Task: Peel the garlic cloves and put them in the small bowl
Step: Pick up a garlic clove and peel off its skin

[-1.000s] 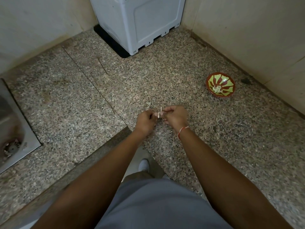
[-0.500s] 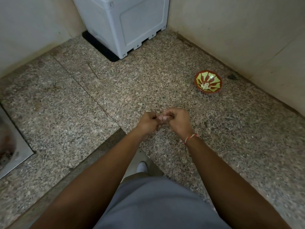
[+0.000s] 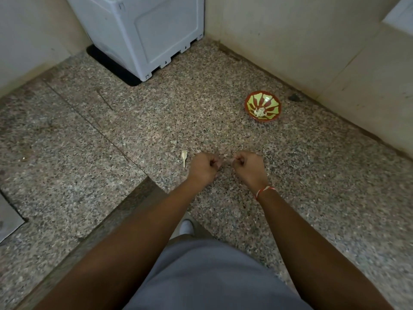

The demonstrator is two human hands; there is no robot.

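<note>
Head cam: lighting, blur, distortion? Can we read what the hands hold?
Head view: dim, flat light, no glare; wide-angle bending at the walls and edges. Left hand and right hand are slightly soft, fingers curled, contents unreadable. Bowl with pale bits and a peel scrap on the counter read clearly.

no readable text, labels or numbers

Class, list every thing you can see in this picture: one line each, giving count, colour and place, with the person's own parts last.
small bowl: one, red and yellow-green, counter far right.
peeled garlic: small pile, whitish, in the bowl.
garlic stem: one, pale, counter left of the hands.
appliance: one, grey-white, far corner.
sink: one, metal, left edge.
counter: one, speckled granite.
thread bracelet: one, red-white, right wrist.
left hand: fingers curled.
right hand: fingers curled.
</note>
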